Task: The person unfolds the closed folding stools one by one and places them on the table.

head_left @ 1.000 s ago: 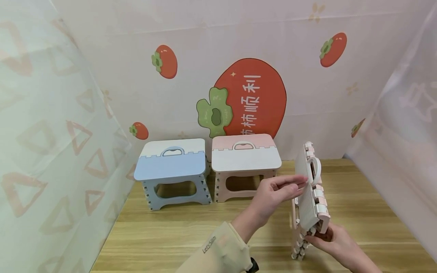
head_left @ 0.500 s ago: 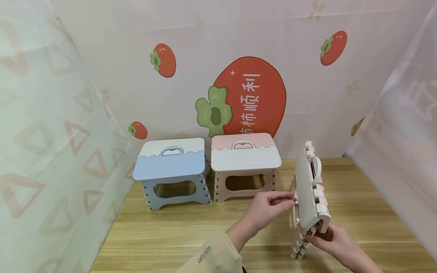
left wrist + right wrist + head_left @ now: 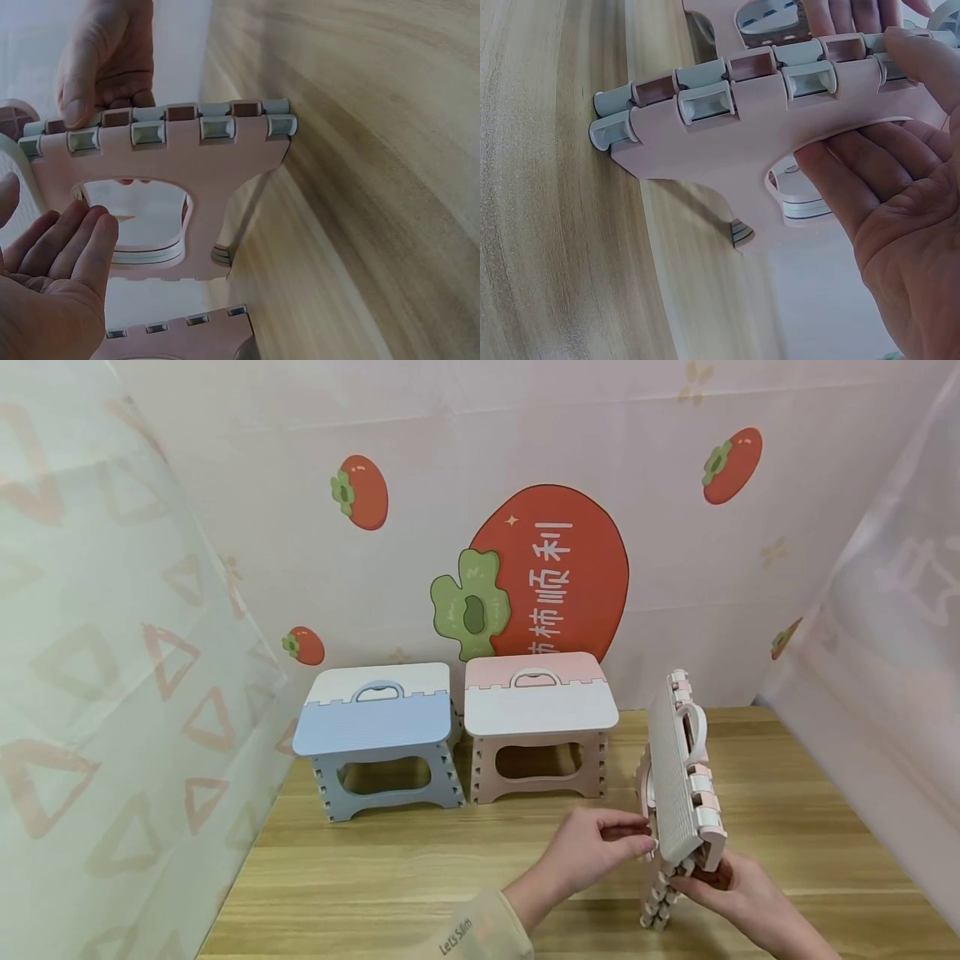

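A pink and white folding stool (image 3: 670, 793) stands at the right of the table with its legs folded flat together. Its seat is folded, and the white carry handle (image 3: 695, 735) points up. My right hand (image 3: 738, 897) grips the near side of the stool, thumb on the hinged edge and fingers in the leg panel's opening, as the right wrist view shows. On the other face, my left hand (image 3: 581, 860) has its fingertips right at the leg panel, fingers mostly straight. In the left wrist view, these fingers (image 3: 94, 251) overlap the panel's cutout.
Two unfolded stools stand at the back of the wooden table (image 3: 360, 885): a blue and white one (image 3: 378, 727) on the left, a pink and white one (image 3: 540, 710) beside it. A white curtain with printed persimmons (image 3: 555, 577) encloses the back and sides.
My left hand has come down from beside the seat near the handle to the leg panel below, then slid nearer to me. The right hand and the stool have stayed in place.
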The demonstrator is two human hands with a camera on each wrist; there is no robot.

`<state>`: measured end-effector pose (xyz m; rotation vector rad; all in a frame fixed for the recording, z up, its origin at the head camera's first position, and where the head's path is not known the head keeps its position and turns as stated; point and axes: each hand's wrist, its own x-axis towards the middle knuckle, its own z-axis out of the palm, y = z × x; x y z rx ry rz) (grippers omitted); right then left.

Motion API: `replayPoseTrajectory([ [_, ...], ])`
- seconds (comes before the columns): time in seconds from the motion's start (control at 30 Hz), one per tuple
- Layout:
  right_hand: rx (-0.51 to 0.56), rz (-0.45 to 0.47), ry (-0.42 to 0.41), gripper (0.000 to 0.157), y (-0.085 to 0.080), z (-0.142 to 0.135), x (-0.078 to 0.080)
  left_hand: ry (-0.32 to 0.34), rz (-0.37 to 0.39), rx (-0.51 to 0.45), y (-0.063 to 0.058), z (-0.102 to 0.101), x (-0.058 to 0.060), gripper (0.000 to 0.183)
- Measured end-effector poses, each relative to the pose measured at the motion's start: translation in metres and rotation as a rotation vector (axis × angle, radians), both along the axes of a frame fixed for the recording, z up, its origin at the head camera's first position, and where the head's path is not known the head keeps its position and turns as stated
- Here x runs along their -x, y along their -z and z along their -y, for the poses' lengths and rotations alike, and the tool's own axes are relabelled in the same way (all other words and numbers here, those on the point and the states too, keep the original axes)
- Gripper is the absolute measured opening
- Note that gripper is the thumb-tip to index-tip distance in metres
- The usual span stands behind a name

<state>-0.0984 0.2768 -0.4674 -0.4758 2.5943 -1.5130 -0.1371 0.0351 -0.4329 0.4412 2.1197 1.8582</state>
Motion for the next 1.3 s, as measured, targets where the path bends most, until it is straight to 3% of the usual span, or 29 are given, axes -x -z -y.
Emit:
replayPoseTrajectory([
  [0.2, -0.021, 0.015, 0.013, 0.036, -0.003, 0.001, -0.001, -0.008, -0.016, 0.033, 0.005, -0.004, -0.004, 0.028],
  [0.4, -0.017, -0.051, 0.010, 0.034, 0.002, 0.000, 0.000, 0.009, -0.009, 0.034, 0.008, -0.006, -0.008, 0.025],
  [0.67, -0.031, -0.078, -0.004, 0.035, 0.003, -0.001, 0.000, 0.023, -0.066, 0.115, 0.010, -0.007, -0.010, 0.025],
  [1.03, -0.143, -0.183, 0.023, 0.035, -0.002, 0.002, -0.003, 0.041, -0.132, 0.187, 0.012, -0.007, -0.009, 0.027],
  [1.3, -0.211, -0.346, 0.086, 0.034, -0.004, 0.006, -0.006, 0.061, -0.133, 0.185, 0.014, -0.008, -0.010, 0.033],
])
